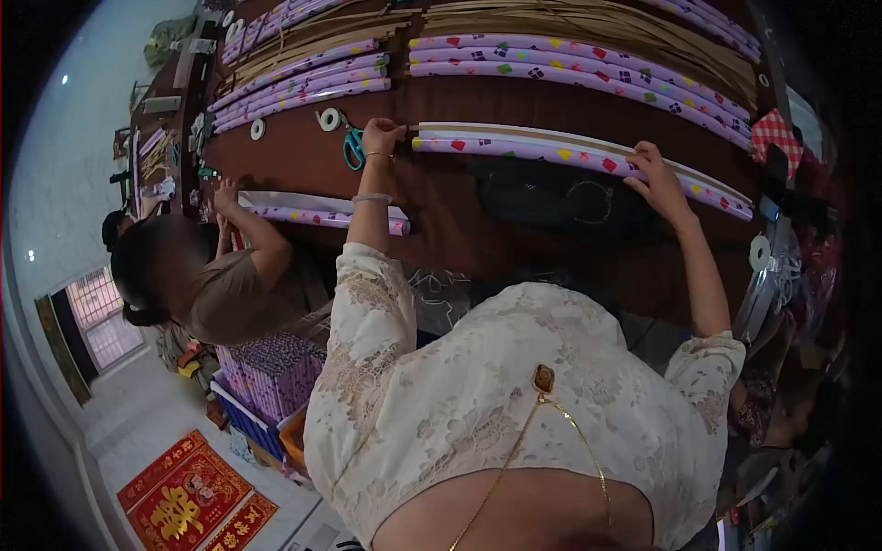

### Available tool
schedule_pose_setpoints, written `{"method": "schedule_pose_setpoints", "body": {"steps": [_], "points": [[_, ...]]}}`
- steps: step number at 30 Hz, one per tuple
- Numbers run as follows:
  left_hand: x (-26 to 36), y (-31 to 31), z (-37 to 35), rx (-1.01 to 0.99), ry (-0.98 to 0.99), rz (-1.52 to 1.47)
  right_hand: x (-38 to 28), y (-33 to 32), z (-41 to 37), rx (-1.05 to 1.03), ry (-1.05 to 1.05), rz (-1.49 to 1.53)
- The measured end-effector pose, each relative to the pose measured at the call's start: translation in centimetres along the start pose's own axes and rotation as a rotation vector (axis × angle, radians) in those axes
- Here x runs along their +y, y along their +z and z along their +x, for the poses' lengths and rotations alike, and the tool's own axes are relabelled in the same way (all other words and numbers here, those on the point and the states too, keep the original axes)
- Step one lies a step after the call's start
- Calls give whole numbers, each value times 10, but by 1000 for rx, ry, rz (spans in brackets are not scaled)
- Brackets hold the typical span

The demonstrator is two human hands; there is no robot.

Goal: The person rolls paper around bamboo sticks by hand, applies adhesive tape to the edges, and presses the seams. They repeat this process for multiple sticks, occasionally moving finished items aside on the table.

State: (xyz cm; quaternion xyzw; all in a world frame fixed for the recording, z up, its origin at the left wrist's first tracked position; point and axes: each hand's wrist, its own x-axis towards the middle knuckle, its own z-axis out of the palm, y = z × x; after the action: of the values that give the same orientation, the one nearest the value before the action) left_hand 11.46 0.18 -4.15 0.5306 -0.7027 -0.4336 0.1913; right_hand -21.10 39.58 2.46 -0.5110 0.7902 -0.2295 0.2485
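A long purple patterned roll of wrapping paper (pixel 551 155) lies across the brown table, with a white edge and a brown strip along its far side. My left hand (pixel 382 136) is at the roll's left end, fingers pinched together; what they hold is too small to make out. Over the roll's right part is my right hand (pixel 654 174), thumb and fingers apart, fingertips touching the paper. Teal scissors (pixel 354 147) and a white tape roll (pixel 329 119) sit just left of my left hand.
Several patterned rolls (pixel 579 75) and brown strips (pixel 588 28) cover the table's far side. At left, a co-worker (pixel 230 275) handles another roll (pixel 322 213). A dark bag (pixel 551 197) lies nearer me. A red checked cloth (pixel 776 142) and tape (pixel 759 253) are at right.
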Motion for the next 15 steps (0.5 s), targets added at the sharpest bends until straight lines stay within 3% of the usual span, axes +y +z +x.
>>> {"method": "schedule_pose_setpoints", "body": {"steps": [2, 4, 5, 7, 8, 9, 11, 15], "points": [[18, -3, -10, 19, -14, 11, 5, 1, 2, -16, -21, -37], [38, 6, -23, 297, 139, 153, 1, 1, 2, -14, -16, -37], [47, 12, -29, 292, 137, 150, 0, 0, 2, -8, -12, -38], [56, 23, -35, 189, 528, 129, 1, -1, 2, -17, -21, -39], [55, 29, -33, 127, 704, 299, 2, 0, 3, -23, -38, -35], [60, 33, -38, 123, 705, 293, 3, 1, 4, -23, -32, -39], [72, 49, -49, -216, 542, 204, 9, 3, 5, -8, -83, -64], [63, 56, -39, -287, 474, 422, 12, 3, 3, 8, -98, -43]]}}
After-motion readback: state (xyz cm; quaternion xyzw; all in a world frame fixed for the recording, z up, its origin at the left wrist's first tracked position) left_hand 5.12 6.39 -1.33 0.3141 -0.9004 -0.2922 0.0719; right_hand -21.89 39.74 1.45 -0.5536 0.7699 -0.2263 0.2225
